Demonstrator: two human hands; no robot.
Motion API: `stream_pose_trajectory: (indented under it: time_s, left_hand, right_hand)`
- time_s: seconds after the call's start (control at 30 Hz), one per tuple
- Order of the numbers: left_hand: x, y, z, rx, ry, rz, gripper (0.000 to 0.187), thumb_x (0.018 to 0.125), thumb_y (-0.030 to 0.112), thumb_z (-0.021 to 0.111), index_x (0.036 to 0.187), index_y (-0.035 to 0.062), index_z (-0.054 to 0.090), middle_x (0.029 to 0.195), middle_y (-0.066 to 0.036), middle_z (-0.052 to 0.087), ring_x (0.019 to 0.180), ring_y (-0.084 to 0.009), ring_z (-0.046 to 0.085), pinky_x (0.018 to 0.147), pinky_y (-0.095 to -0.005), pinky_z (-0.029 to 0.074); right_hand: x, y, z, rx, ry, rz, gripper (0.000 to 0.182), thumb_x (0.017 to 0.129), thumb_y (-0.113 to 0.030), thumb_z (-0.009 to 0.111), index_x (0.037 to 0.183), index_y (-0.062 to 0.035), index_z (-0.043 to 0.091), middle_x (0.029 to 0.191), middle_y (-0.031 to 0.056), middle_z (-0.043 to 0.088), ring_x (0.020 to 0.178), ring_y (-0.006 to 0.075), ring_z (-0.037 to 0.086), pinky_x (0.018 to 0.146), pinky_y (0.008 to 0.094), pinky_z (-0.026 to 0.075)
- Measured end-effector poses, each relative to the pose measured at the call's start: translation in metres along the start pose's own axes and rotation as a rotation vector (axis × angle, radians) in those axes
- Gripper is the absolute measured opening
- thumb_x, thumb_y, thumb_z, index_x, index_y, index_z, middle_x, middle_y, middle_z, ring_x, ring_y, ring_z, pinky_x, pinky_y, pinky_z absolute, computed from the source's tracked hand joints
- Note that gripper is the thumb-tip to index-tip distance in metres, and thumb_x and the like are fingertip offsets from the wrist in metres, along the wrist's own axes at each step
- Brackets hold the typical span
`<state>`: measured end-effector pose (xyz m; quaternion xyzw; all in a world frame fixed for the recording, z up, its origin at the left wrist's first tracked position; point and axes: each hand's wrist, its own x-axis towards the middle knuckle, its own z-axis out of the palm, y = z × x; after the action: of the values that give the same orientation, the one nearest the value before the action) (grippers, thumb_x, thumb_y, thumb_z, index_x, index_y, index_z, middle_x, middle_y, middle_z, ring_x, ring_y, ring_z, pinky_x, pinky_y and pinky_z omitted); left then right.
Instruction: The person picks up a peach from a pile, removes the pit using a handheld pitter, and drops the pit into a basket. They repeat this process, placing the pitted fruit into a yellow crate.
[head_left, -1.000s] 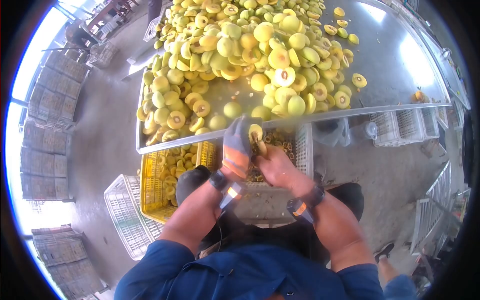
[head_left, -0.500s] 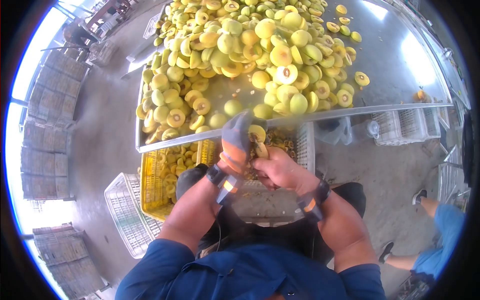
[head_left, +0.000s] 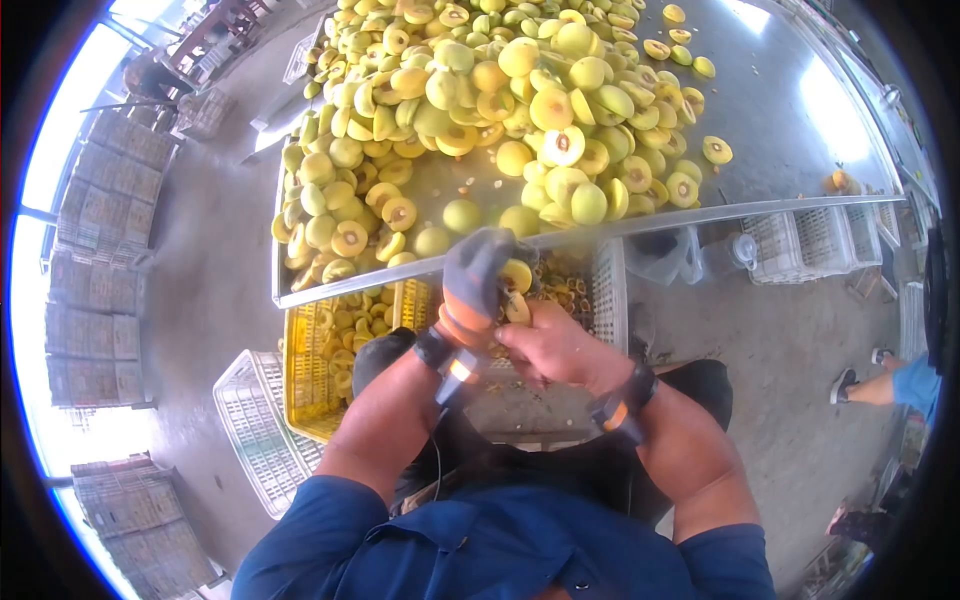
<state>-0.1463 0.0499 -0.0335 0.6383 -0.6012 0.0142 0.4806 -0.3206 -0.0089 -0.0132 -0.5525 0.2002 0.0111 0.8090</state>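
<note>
Metal table: a shiny sheet-metal top (head_left: 780, 120) with a raised near rim, glare streaking its right side; a few loose halves lie far right of the heap.
Fruit heap: yellow-green fruit (head_left: 480, 90), many pieces halved and showing brown centres, piled across the left and middle of the top.
Left hand: gloved in grey and orange (head_left: 474, 275), at the near rim, fingers curled around a fruit half (head_left: 516, 273).
Right hand: bare (head_left: 550, 342), close beside that half, fingers bent inward; what they grip I cannot tell.
Near rim, below: a yellow crate (head_left: 303, 375) of fruit pieces at left, a pale crate (head_left: 611, 290) of dark-centred scraps under the hands.
Floor: grey concrete (head_left: 225, 270); a white crate (head_left: 250, 430) stands just left of the yellow one.
Left side: tall stacks (head_left: 95, 335) beside bright openings.
Right side: white baskets (head_left: 800, 245) under the table; a passer-by's legs (head_left: 872, 390) nearer.
</note>
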Motion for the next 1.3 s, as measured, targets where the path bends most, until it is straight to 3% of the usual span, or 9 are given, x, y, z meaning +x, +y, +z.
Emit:
stream_pose_trajectory:
  time_s: [0.2, 0.33, 0.5, 0.67, 0.83, 0.87, 0.97, 1.03, 1.3]
  left_hand:
    - [0.017, 0.032, -0.013, -0.912, -0.036, -0.644, 0.016, 0.101, 0.011, 0.06, 0.099, -0.002, 0.07, 0.089, -0.017, 0.073, 0.078, -0.0323, 0.072, 0.071, -0.0389, 0.057]
    - [0.016, 0.024, -0.011, -0.549, -0.073, -0.176, 0.012, 0.1, 0.008, 0.061, 0.097, -0.0002, 0.069, 0.087, -0.015, 0.073, 0.077, -0.0295, 0.072, 0.071, -0.0373, 0.058]
    - [0.012, 0.043, -0.031, -0.437, -0.155, -0.152, 0.011, 0.093, 0.014, 0.069, 0.099, 0.0038, 0.07, 0.089, -0.014, 0.073, 0.081, -0.034, 0.073, 0.072, -0.0392, 0.057]
    - [0.004, 0.027, -0.067, 0.269, 0.209, -0.089, 0.022, 0.091, 0.013, 0.072, 0.11, 0.0033, 0.074, 0.105, -0.018, 0.075, 0.097, -0.0396, 0.072, 0.084, -0.0446, 0.058]
    - [-0.065, -0.025, -0.155, 0.535, 0.145, -0.269, 0.029, 0.093, 0.002, 0.067, 0.121, 0.0028, 0.075, 0.112, -0.017, 0.075, 0.099, -0.0363, 0.074, 0.087, -0.0418, 0.059]
    - [-0.092, -0.055, -0.171, -0.097, 0.413, -0.621, 0.022, 0.097, 0.004, 0.068, 0.117, 0.0, 0.076, 0.108, -0.014, 0.078, 0.096, -0.028, 0.074, 0.087, -0.0368, 0.058]
    - [-0.127, -0.05, -0.212, -0.184, 0.588, -0.871, 0.017, 0.1, 0.014, 0.074, 0.104, -0.0016, 0.079, 0.097, -0.009, 0.079, 0.092, -0.0206, 0.072, 0.086, -0.0331, 0.055]
    - [-0.133, -0.047, -0.225, 0.641, 0.278, -0.955, 0.022, 0.094, 0.019, 0.08, 0.109, 0.0029, 0.08, 0.102, -0.012, 0.078, 0.099, -0.0297, 0.073, 0.091, -0.0404, 0.056]
    - [0.004, -0.042, -0.095, 0.494, -0.006, -0.331, 0.039, 0.089, 0.023, 0.085, 0.124, 0.0094, 0.077, 0.12, -0.018, 0.074, 0.107, -0.0329, 0.073, 0.096, -0.0412, 0.058]
  right_hand:
    - [-0.011, -0.018, 0.001, 0.325, -0.143, 0.155, 0.021, 0.109, -0.022, 0.06, 0.094, -0.0066, 0.056, 0.065, -0.0018, 0.049, 0.048, 0.0107, 0.048, 0.043, 0.0307, 0.039]
    - [-0.013, -0.012, 0.008, 0.302, -0.2, 0.096, 0.021, 0.109, -0.022, 0.059, 0.097, -0.0052, 0.056, 0.065, -0.0012, 0.05, 0.049, 0.0108, 0.048, 0.044, 0.0305, 0.039]
    - [-0.025, -0.017, 0.021, 0.084, -0.145, 0.001, 0.017, 0.109, -0.021, 0.061, 0.099, -0.0069, 0.057, 0.065, -0.003, 0.05, 0.049, 0.009, 0.048, 0.045, 0.0293, 0.04]
    - [-0.044, -0.027, 0.012, 0.126, -0.2, -0.012, 0.015, 0.107, -0.018, 0.063, 0.098, -0.008, 0.057, 0.067, -0.0028, 0.051, 0.051, 0.0097, 0.047, 0.048, 0.0291, 0.04]
    - [-0.012, 0.021, -0.006, -0.212, -0.027, 0.134, 0.023, 0.102, -0.024, 0.065, 0.1, -0.001, 0.062, 0.067, 0.0032, 0.059, 0.052, 0.0146, 0.056, 0.049, 0.0342, 0.045]
    - [-0.017, 0.014, -0.004, -0.188, -0.021, 0.083, 0.023, 0.102, -0.024, 0.065, 0.1, -0.0009, 0.063, 0.067, 0.0041, 0.06, 0.052, 0.0149, 0.056, 0.049, 0.0342, 0.045]
    - [-0.022, 0.007, 0.0, -0.291, 0.04, -0.011, 0.029, 0.099, -0.028, 0.067, 0.099, 0.001, 0.064, 0.073, 0.0108, 0.066, 0.062, 0.022, 0.063, 0.06, 0.0394, 0.052]
    - [-0.017, 0.013, -0.003, -0.494, 0.087, -0.139, 0.033, 0.098, -0.03, 0.069, 0.101, 0.0021, 0.065, 0.078, 0.0152, 0.069, 0.071, 0.0282, 0.068, 0.07, 0.0428, 0.055]
    - [-0.006, 0.013, -0.001, -0.56, 0.116, -0.102, 0.037, 0.096, -0.029, 0.07, 0.11, 0.0044, 0.067, 0.097, 0.0274, 0.074, 0.095, 0.0459, 0.071, 0.085, 0.0499, 0.055]
